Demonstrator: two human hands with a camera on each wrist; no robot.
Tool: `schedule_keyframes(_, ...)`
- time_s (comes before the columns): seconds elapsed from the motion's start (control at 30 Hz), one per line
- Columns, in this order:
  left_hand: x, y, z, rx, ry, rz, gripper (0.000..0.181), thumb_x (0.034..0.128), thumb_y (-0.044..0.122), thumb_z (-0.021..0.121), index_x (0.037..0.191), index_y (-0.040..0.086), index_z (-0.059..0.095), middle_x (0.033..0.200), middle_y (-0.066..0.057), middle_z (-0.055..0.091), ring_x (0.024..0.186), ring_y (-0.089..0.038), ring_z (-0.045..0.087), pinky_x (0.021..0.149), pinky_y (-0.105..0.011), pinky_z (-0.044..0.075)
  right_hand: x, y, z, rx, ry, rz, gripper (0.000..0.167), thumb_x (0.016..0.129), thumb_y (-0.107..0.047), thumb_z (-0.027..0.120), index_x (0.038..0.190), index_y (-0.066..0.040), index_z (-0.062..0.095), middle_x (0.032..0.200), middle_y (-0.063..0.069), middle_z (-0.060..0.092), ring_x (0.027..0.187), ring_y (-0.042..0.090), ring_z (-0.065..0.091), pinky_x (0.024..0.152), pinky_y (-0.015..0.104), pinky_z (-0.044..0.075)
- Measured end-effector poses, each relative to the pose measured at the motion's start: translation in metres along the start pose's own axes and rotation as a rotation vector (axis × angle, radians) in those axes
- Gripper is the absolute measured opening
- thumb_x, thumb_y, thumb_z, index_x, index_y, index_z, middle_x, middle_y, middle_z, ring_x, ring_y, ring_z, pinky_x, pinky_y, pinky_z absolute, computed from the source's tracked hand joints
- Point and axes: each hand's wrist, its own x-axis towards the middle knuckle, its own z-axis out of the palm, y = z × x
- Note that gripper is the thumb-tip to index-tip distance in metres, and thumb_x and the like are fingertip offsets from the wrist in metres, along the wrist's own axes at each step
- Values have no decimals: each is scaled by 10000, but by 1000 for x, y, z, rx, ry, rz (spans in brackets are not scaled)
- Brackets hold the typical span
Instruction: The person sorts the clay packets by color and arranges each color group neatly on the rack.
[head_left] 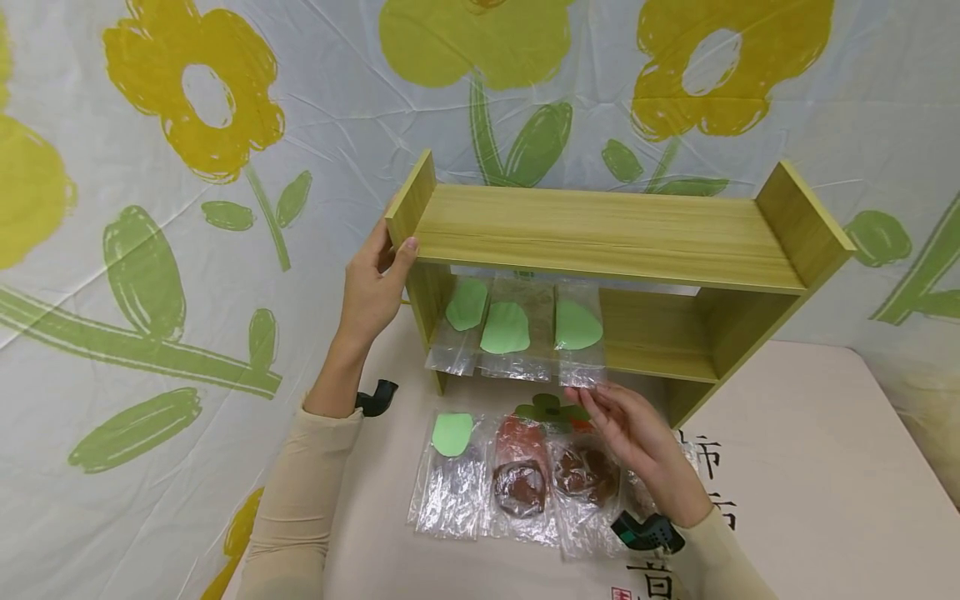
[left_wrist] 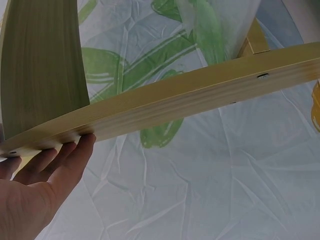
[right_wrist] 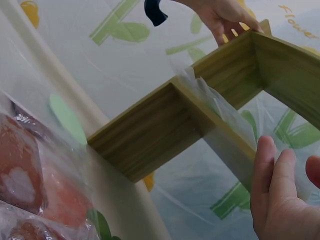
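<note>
A flower-printed cloth (head_left: 330, 108) hangs behind the pale desk (head_left: 810, 433). Toward 1 o'clock in the head view, a wooden shelf (head_left: 607, 233) carries three clear bags (head_left: 506, 329) overhanging its front. At 9 o'clock, the left hand (head_left: 375, 283) grips its end panel; at 4 o'clock, the nearly straight right hand (head_left: 641, 442) touches the rightmost bag (head_left: 578, 327). Dragging fingers could pull that slick overhang off; a left-hand jolt might spill all three.

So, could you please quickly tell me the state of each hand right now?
Left hand: closed, holding the shelf by its side.
Right hand: open, at the lower edge of a bag.
</note>
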Motion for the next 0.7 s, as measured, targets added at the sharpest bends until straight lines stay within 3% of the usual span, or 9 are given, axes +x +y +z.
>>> schedule_keyframes(0.07, -2, 8, 0, -2, -3, 3, 560, 1046, 141, 550, 1570, 186, 358, 1456, -79, 528, 1255, -264, 562, 982, -447, 489, 0, 0, 1, -60, 10, -19, 291, 1071, 8, 409, 1255, 120, 604, 1344, 289, 538, 1296, 333, 521, 1100, 274, 311)
schedule_keyframes(0.23, -6, 28, -1, 7, -9, -19, 555, 1046, 115, 539, 1568, 118, 351, 1452, -138, 523, 1252, -317, 560, 977, -472, 489, 3, 5, 3, -353, 74, -82, 161, 1049, 18, 459, 1072, 28, 618, 1272, 214, 607, 1189, 340, 602, 1052, 388, 413)
schedule_keyframes(0.33, -4, 16, -1, 7, -4, -13, 548, 1048, 176, 551, 1565, 202, 373, 1445, -69, 540, 1238, -267, 573, 962, -438, 503, 4, 9, 1, -490, 85, -83, 146, 1046, -4, 485, 1161, 14, 574, 1284, 190, 621, 1163, 331, 621, 1023, 416, 447)
schedule_keyframes(0.47, -1, 1, -1, 0, -1, 8, 540, 1043, 218, 568, 1549, 284, 392, 1434, -8, 550, 1225, -219, 581, 952, -426, 510, 5, 17, -4, -649, 91, -81, 378, 1049, -45, 508, 1376, 124, 421, 1300, 187, 616, 1136, 300, 637, 991, 414, 477)
schedule_keyframes(0.6, 0, -5, -1, -4, -4, 16, 542, 1042, 243, 570, 1542, 339, 384, 1432, 23, 551, 1218, -200, 585, 944, -428, 515, 8, 29, -7, -756, 124, -60, 478, 1037, -69, 548, 1410, 168, 366, 1278, 192, 620, 1104, 294, 652, 972, 426, 493)
schedule_keyframes(0.7, 0, -5, -1, -3, -5, 13, 542, 1041, 261, 572, 1539, 356, 382, 1429, 30, 553, 1219, -199, 586, 941, -430, 517, 11, 40, -9, -808, 94, -15, 462, 1036, -79, 552, 1402, 153, 393, 1256, 181, 628, 1119, 329, 638, 980, 447, 482)
